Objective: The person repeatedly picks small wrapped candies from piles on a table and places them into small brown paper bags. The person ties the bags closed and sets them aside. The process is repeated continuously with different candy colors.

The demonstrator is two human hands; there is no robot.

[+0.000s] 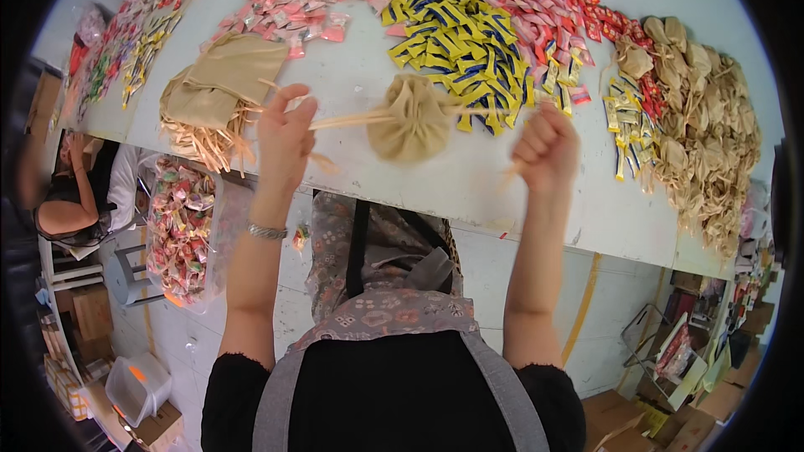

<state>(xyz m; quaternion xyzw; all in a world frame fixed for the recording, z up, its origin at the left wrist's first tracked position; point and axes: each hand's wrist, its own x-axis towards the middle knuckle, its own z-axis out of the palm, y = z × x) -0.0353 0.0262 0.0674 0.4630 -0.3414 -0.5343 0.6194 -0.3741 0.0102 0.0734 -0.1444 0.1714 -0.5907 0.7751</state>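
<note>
Between my hands a tan drawstring pouch (409, 122) hangs over the table's front part, its mouth gathered into pleats. My left hand (286, 129) grips the drawstring ends (352, 119) on the left side. On the other side my right hand (548, 145) is closed on the opposite drawstring (480, 111), and both cords are stretched taut. Beside my left hand lies a stack of flat tan pouches (220, 85), with their loose cords trailing at the table edge. Beyond the gathered pouch is a heap of yellow-and-blue wrapped sticks (465, 44).
Pink packets (301, 6) and red packets (553, 6) spread along the back of the white table (352, 169). Many filled pouches (703, 125) pile up at right. A clear bin of wrapped sweets (182, 226) stands at lower left, near a seated person (75, 194) and a grey stool (129, 273).
</note>
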